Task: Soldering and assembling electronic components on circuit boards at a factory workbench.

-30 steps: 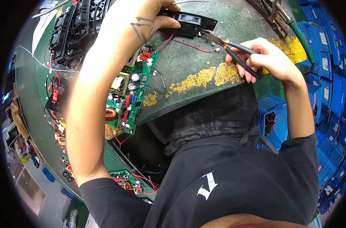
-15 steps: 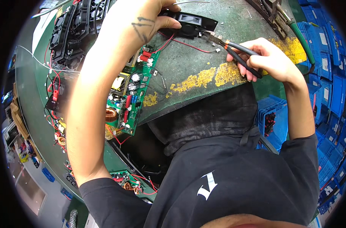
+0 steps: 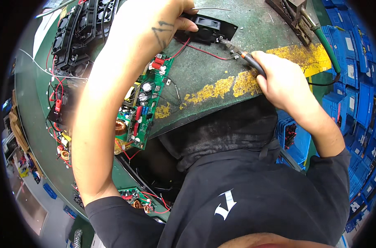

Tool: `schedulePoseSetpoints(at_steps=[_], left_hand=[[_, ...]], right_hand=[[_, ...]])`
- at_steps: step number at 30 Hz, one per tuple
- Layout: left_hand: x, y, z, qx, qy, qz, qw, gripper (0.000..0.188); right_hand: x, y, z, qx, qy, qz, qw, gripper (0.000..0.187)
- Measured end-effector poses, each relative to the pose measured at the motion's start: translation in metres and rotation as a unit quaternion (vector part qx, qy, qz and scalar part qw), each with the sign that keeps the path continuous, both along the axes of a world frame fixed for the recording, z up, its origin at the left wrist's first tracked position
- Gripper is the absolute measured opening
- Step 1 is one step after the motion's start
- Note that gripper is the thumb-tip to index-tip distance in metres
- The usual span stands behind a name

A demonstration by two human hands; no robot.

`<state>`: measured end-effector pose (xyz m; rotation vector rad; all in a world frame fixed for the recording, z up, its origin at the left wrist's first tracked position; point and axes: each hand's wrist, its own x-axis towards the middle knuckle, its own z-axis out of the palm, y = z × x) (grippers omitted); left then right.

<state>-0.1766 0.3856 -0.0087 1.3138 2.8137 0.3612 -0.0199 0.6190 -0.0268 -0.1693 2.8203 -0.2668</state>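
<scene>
Along the table's far side, a black plastic panel [image 3: 227,29] with a rectangular socket is gripped at its left end by the fingers of my left hand [image 3: 177,25]. A thin silvery wire [image 3: 212,8] pokes out beyond those fingers; whether they hold it cannot be told. Closed around the dark handles of a pair of pliers [image 3: 250,60] is my right hand [image 3: 284,78]. The jaws meet a small metal part at the panel's near edge. From the panel, a red wire [image 3: 210,54] trails over the tabletop to a small white end.
A green circuit board [image 3: 148,120] lies beside my left forearm. Several black fans [image 3: 68,35] are piled at the far left. A tool with a green grip [image 3: 325,43] rests by a metal stand [image 3: 293,18] at the far right. Blue bins [image 3: 297,144] line the right side.
My right hand has turned over, back of the hand now up, and its fingers have closed in on the plier handles, which have come together. The panel has barely moved.
</scene>
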Motion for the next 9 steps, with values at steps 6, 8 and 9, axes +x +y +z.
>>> schedulePoseSetpoints(at_steps=[6, 8, 9], left_hand=[[0.003, 0.001, 0.002, -0.001, -0.005, 0.001, 1.000, 0.027], [0.004, 0.001, 0.004, -0.005, -0.002, 0.006, 1.000, 0.027], [0.005, 0.001, 0.004, -0.007, -0.001, 0.010, 1.000, 0.027]], right_hand=[[0.004, -0.003, -0.003, 0.032, 0.011, -0.004, 0.999, 0.038], [0.001, 0.003, 0.001, 0.000, -0.001, 0.005, 1.000, 0.041], [-0.001, 0.009, 0.003, -0.030, -0.013, 0.014, 0.999, 0.043]])
